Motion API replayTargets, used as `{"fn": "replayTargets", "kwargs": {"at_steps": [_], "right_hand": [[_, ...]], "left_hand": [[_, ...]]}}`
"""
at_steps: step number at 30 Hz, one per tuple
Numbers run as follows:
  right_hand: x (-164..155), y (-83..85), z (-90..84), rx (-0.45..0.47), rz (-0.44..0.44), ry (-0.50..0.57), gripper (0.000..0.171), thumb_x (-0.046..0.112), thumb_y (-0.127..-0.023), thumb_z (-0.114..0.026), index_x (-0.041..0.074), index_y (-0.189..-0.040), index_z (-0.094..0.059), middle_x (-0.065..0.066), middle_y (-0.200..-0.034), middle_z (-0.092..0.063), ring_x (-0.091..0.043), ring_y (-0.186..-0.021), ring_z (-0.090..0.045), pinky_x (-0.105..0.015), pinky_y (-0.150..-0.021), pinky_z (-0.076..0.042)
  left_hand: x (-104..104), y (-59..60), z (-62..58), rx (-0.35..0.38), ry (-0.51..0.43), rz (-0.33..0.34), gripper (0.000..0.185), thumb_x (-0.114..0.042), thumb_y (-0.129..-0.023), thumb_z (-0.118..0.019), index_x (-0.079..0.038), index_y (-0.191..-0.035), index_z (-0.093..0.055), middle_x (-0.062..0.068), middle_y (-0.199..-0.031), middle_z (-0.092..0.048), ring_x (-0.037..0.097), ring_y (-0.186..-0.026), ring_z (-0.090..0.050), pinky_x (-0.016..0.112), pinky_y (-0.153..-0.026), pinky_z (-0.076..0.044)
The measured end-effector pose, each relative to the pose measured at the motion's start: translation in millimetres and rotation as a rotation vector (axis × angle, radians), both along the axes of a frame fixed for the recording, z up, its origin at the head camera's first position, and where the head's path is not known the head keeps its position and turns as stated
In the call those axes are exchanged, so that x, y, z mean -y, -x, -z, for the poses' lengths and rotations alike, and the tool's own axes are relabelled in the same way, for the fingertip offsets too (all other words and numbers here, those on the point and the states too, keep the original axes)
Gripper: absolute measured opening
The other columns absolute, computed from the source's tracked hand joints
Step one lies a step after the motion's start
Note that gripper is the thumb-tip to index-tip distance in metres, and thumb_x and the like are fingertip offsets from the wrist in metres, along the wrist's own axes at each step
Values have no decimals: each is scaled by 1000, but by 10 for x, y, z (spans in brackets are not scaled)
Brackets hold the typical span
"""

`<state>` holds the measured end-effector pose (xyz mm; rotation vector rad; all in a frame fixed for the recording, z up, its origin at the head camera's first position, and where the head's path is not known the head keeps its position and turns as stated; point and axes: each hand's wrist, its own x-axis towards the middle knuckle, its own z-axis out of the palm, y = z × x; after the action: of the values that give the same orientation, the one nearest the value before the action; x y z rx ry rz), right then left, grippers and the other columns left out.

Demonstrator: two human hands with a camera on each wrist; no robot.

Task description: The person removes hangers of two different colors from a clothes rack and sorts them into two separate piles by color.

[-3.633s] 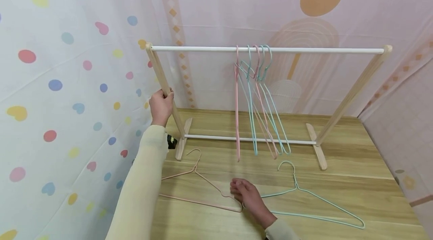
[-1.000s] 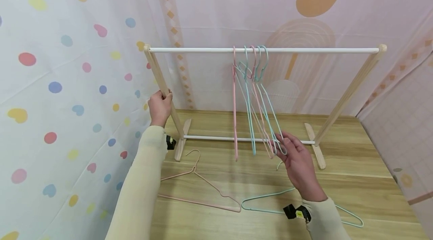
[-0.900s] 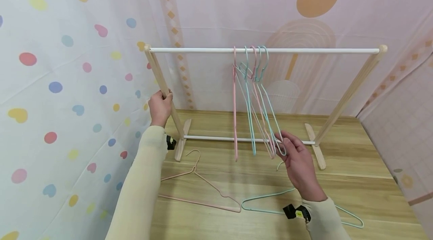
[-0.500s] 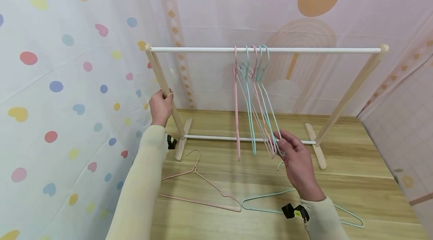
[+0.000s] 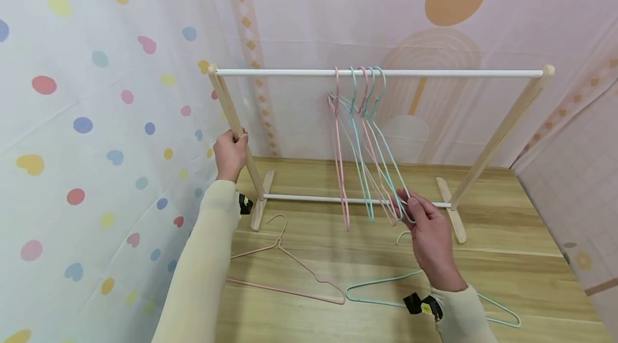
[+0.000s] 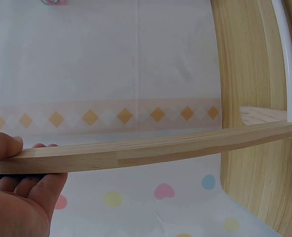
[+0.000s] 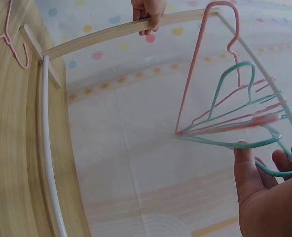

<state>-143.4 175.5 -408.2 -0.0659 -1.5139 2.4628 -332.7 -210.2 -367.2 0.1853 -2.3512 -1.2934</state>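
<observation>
My left hand (image 5: 230, 156) grips the left wooden post (image 5: 225, 104) of a small clothes rack, with thumb and fingers on opposite sides of the wood in the left wrist view. Several pink and mint hangers hang bunched near the middle of the white top rod (image 5: 285, 72). My right hand (image 5: 433, 243) pinches the near lower corner of the rightmost mint hanger (image 7: 257, 144), thumb on one side, fingers partly hidden behind. Left of it hang a pink hanger (image 5: 340, 166) at the far left of the bunch and another mint hanger (image 5: 358, 144).
On the wooden tabletop (image 5: 285, 327) lie a pink hanger (image 5: 289, 292) at left and a mint hanger (image 5: 381, 280) partly hidden under my right forearm. A lower white bar (image 5: 304, 198) joins the rack's feet. Patterned cloth (image 5: 106, 182) hangs left and behind.
My right hand has gone from above the lying hangers up to the hanging mint hanger and taken its corner. Lately the hangers' lower ends have swung slightly right. My left hand stays put.
</observation>
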Motion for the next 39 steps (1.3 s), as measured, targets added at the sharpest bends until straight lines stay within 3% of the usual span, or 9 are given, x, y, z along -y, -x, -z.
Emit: {"fn": "replayTargets", "kwargs": {"at_steps": [6, 15, 23, 31, 39], "right_hand": [[-33, 6, 17, -77, 37, 48, 40, 13, -100, -55, -16, -129, -52, -16, -115, -67, -26, -101, -67, -36, -88, -50], [-127, -2, 7, -191, 45, 169, 26, 7, -101, -51, -10, -117, -62, -21, -110, -68, -30, -93, -69, -36, -83, -53], [-243, -23, 13, -255, 27, 259, 28, 6, -101, -49, -12, -118, -61, -22, -109, -68, -30, -95, -69, -36, -83, -52], [-388, -54, 28, -371, -65, 346, 32, 4, -103, -43, -18, -123, -55, -28, -111, -65, -39, -96, -67, -38, -84, -52], [-511, -118, 38, -397, -65, 407, 32, 4, -103, -41, -20, -120, -54, -31, -111, -64, -42, -96, -66, -40, -84, -52]], "left_hand": [[10, 4, 14, -3, 5, 1, 28, -19, -100, -57, -1, -118, -69, 21, -109, -67, 34, -95, -64, 44, -78, -53], [11, 8, 26, -4, 6, -1, 27, -19, -100, -57, -2, -117, -69, 20, -109, -68, 33, -95, -65, 44, -78, -53], [9, 8, 17, -2, 9, -5, 28, -19, -100, -57, -1, -118, -69, 20, -109, -68, 33, -96, -64, 45, -78, -52], [1, 3, 2, 2, 3, -5, 28, -19, -100, -58, -2, -118, -69, 20, -111, -67, 33, -97, -64, 44, -79, -53], [3, 8, 9, -6, 8, -6, 28, -18, -100, -57, -1, -118, -68, 20, -110, -68, 33, -97, -65, 44, -79, -53]]}}
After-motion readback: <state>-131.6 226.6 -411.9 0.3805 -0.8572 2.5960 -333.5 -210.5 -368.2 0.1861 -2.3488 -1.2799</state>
